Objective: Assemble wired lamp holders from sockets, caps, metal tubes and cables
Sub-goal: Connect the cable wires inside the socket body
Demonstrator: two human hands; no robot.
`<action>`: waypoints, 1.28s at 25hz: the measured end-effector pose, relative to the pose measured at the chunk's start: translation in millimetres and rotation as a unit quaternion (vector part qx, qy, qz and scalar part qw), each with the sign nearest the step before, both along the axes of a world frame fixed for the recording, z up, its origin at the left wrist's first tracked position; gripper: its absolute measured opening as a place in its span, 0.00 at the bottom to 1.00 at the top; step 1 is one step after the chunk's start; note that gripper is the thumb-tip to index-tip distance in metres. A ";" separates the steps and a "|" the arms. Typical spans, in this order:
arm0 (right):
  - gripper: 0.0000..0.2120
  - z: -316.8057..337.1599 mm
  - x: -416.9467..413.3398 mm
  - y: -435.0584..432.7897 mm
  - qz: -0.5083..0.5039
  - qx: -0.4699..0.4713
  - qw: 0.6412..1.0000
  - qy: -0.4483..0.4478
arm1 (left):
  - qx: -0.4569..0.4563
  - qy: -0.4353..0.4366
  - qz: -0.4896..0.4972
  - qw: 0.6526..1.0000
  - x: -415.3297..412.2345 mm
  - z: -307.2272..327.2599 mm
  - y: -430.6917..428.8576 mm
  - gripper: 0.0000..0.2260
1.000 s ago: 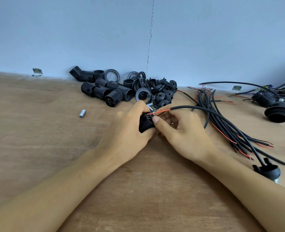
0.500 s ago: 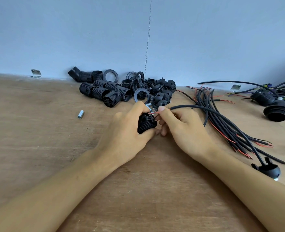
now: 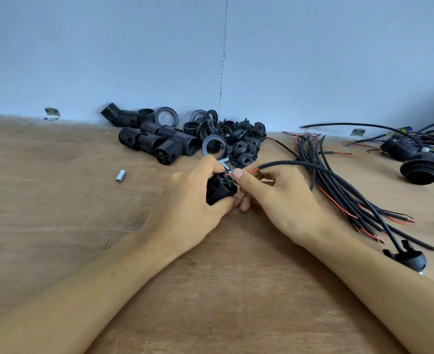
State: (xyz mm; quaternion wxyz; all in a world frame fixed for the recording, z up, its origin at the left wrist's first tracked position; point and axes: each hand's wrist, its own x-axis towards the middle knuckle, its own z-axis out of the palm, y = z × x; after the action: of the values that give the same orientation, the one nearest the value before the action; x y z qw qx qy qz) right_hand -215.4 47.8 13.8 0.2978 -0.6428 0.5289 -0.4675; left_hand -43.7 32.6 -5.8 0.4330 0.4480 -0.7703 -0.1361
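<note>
Wooden table (image 3: pixel 57 205) — blue wall (image 3: pixel 108 47)

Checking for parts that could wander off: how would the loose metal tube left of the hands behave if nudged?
The metal tube lies on its side on the flat wooden table, so it would probably roll. Its smooth, shiny surface looks slippery to pinch. Small and metal, it likely stays stiff.

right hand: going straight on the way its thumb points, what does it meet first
Most likely the ribbed black plastic socket held in the left hand, just ahead of the right hand; depth unclear.
</note>
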 end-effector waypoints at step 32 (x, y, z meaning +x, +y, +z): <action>0.06 4.8 7.0 8.9 -0.022 -0.022 0.998 0.045 | -0.027 -0.005 -0.006 1.000 -0.2 -1.7 -1.2 0.16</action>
State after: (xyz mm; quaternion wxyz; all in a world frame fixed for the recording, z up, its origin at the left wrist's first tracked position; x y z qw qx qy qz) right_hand -208.4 56.7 18.6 0.2489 -0.6581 0.5451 -0.4559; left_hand -43.9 31.5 -7.5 0.4403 0.4322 -0.7784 -0.1161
